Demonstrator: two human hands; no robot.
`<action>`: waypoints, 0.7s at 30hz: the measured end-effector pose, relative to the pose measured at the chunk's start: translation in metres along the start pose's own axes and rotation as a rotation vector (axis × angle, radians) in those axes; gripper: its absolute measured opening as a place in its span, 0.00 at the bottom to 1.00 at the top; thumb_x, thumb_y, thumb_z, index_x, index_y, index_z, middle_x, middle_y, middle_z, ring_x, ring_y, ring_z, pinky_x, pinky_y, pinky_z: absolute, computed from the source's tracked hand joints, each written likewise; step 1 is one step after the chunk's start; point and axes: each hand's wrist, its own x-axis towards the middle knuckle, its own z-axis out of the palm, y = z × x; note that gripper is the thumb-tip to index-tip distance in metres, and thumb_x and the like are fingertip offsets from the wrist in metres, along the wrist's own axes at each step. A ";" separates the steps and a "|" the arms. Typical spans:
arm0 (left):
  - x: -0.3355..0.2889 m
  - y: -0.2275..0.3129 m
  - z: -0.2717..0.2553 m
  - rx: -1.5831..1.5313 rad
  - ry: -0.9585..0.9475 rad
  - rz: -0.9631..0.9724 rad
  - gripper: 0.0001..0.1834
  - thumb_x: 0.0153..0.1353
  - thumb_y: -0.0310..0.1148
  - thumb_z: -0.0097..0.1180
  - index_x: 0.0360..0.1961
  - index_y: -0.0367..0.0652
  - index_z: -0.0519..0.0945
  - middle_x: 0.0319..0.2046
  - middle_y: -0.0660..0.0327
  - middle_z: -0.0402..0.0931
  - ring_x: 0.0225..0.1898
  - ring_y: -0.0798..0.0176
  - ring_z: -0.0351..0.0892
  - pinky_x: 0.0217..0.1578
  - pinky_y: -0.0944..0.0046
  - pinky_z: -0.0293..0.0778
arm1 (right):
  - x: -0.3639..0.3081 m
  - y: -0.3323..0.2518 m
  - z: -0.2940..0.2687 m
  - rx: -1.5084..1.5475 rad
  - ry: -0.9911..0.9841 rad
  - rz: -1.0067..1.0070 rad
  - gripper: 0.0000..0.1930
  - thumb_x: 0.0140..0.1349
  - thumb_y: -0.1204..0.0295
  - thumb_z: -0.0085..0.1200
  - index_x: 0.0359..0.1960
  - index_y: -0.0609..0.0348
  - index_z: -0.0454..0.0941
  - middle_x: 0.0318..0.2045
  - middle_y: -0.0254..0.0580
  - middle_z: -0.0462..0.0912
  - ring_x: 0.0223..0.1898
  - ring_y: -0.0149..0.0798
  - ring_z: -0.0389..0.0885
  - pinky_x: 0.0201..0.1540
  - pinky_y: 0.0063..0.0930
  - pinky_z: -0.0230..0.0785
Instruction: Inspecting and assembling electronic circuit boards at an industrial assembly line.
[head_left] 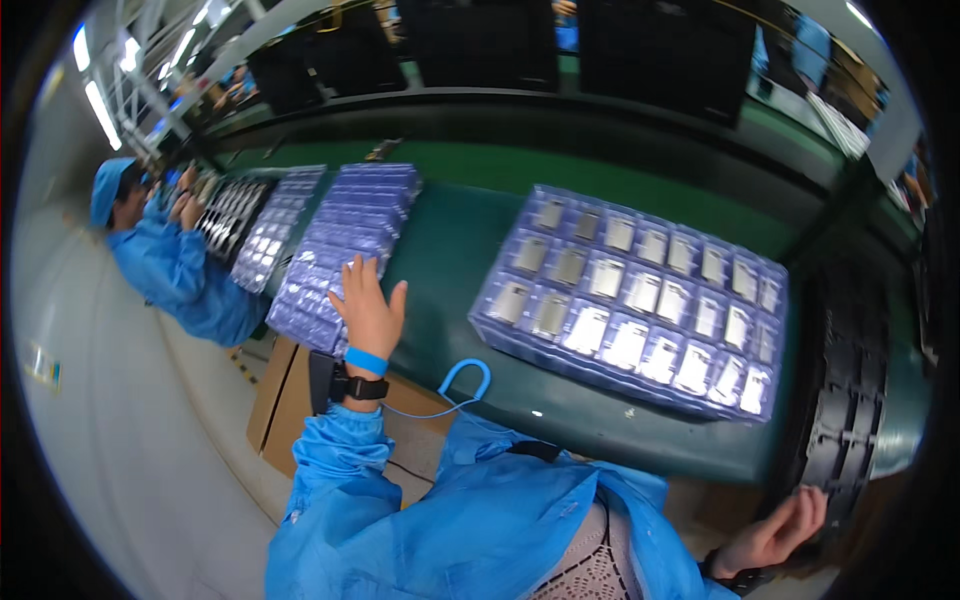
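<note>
My left hand (370, 310), with a blue wrist strap and a black band, is open with its fingers spread. It lies over the near edge of a purple-tinted clear plastic tray (345, 225) whose pockets look bare. In the middle of the bench stands a stack of similar trays (620, 375), the top one holding rows of flat silver metal parts (641, 291). Low on the right, my right hand (775, 535) is open with loosely bent fingers and nothing seen in it. It is nearest to the black compartmented trays (840, 425); whether it touches them I cannot tell.
A coiled blue cord (466, 375) runs from my left wrist along the green bench (440, 240). At the left, a person in blue (180, 260) works beside another clear tray (280, 220) and black trays (235, 215). A cardboard box (285, 400) stands below; dark panels (480, 45) line the back.
</note>
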 end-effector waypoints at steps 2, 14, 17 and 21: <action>-0.011 -0.021 0.000 0.251 -0.070 -0.130 0.28 0.55 0.43 0.50 0.54 0.39 0.63 0.57 0.48 0.57 0.59 0.43 0.53 0.52 0.29 0.46 | -0.011 -0.025 0.024 0.125 -0.161 0.040 0.07 0.59 0.84 0.41 0.38 0.69 0.69 0.44 0.47 0.67 0.45 0.39 0.67 0.50 0.28 0.59; -0.045 -0.087 0.009 0.146 -0.151 -0.097 0.18 0.56 0.29 0.48 0.49 0.45 0.70 0.54 0.62 0.66 0.55 0.47 0.61 0.51 0.37 0.56 | -0.040 -0.066 0.096 0.415 -0.501 0.176 0.04 0.50 0.84 0.47 0.28 0.66 0.72 0.32 0.44 0.70 0.35 0.38 0.69 0.40 0.25 0.60; -0.040 -0.091 0.006 0.121 -0.131 -0.094 0.18 0.55 0.29 0.48 0.49 0.46 0.70 0.54 0.61 0.66 0.55 0.47 0.62 0.51 0.36 0.56 | -0.047 -0.071 0.101 0.421 -0.513 0.144 0.05 0.48 0.85 0.47 0.27 0.66 0.72 0.28 0.44 0.70 0.31 0.37 0.69 0.36 0.25 0.61; -0.032 -0.094 0.004 0.117 -0.162 -0.077 0.18 0.56 0.30 0.49 0.50 0.46 0.70 0.54 0.61 0.65 0.55 0.46 0.62 0.51 0.37 0.56 | -0.063 -0.066 0.123 0.430 -0.668 0.100 0.03 0.48 0.83 0.50 0.26 0.66 0.74 0.25 0.42 0.73 0.26 0.35 0.70 0.28 0.24 0.62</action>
